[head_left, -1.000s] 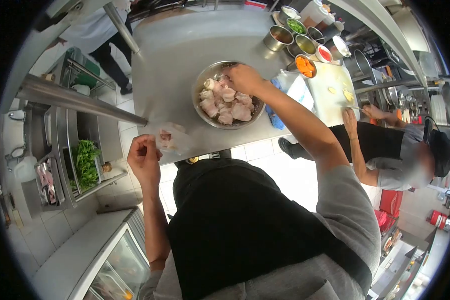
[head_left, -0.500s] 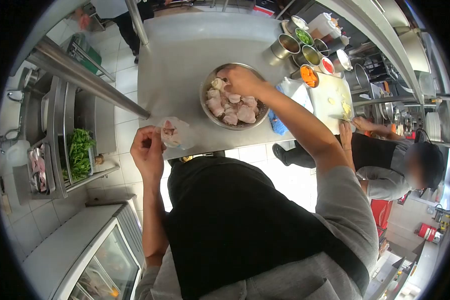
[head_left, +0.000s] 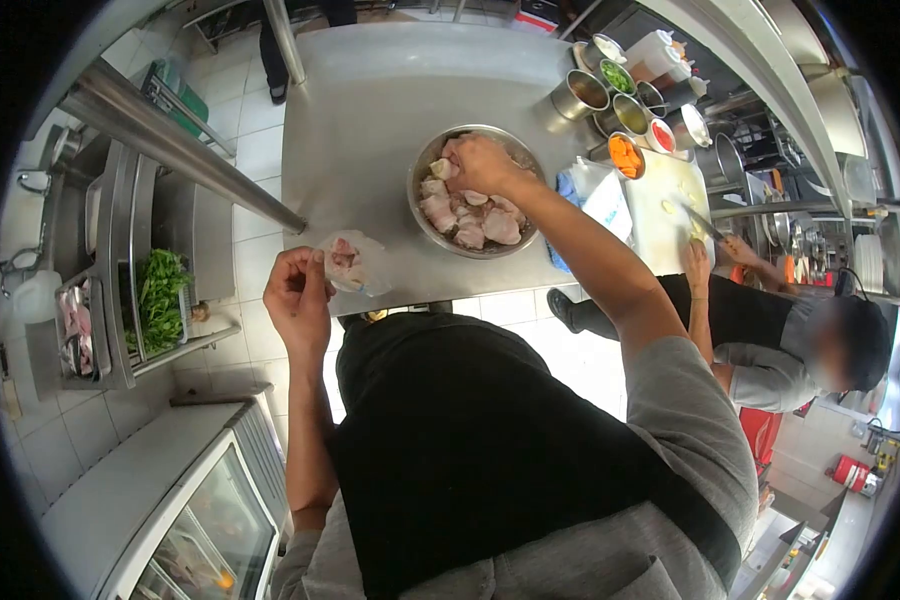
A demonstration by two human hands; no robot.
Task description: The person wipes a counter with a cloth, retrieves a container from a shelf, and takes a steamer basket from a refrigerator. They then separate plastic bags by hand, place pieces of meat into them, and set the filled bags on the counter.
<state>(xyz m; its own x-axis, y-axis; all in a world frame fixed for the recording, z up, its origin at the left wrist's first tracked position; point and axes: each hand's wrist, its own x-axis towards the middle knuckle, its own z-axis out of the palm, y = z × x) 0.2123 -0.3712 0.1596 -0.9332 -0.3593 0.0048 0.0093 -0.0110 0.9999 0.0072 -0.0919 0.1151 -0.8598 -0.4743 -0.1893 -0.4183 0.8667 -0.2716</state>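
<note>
A round metal bowl (head_left: 419, 228) stands on the steel table and holds several pieces of raw chicken (head_left: 473, 228). My right hand (head_left: 481, 165) reaches down into its upper part, fingers bent onto the meat; the fingertips are hidden, so I cannot see what they grip. Near the table's front edge, my left hand (head_left: 300, 285) pinches the rim of a clear plastic bag (head_left: 363, 270) between thumb and fingers. Some pieces of raw meat (head_left: 344, 254) lie inside the bag.
A co-worker's hands (head_left: 698, 262) work with a knife (head_left: 703, 222) at a cutting board (head_left: 650, 228) on the right. Metal containers (head_left: 578, 97) and a tub of orange pieces (head_left: 625, 157) line the table's right side. A steel post (head_left: 190, 150) crosses at left.
The view has shifted slightly. My right hand stays in the bowl and my left keeps hold of the bag. The co-worker's knife has changed angle at the board.
</note>
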